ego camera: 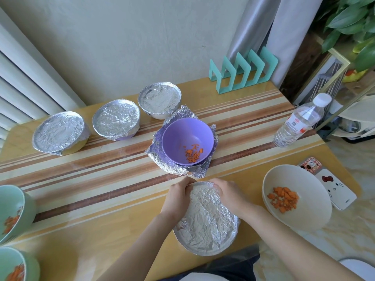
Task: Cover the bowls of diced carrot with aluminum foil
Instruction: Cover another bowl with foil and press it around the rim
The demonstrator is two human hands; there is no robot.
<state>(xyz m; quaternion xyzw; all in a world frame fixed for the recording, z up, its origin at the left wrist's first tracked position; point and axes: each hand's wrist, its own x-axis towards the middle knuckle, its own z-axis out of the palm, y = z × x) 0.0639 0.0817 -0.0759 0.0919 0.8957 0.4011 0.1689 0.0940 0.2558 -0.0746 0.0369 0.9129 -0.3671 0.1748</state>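
Note:
A foil-covered bowl [207,220] sits at the table's near edge. My left hand [177,196] and my right hand [227,194] both grip the foil at its far rim, fingers curled over the edge. Behind it a purple bowl [187,138] with diced carrot stands uncovered on a crumpled foil sheet [176,169]. Three foil-covered bowls stand in a row at the back: one at the left [59,133], one in the middle [116,118], one at the right [159,98]. An uncovered white bowl of carrot [294,196] sits at the right.
Two green bowls holding carrot, one [14,211] above the other [16,264], lie at the left edge. A water bottle [300,122] stands at the right, a teal rack [243,69] at the back, and a cartoon-printed case [334,187] beside the white bowl.

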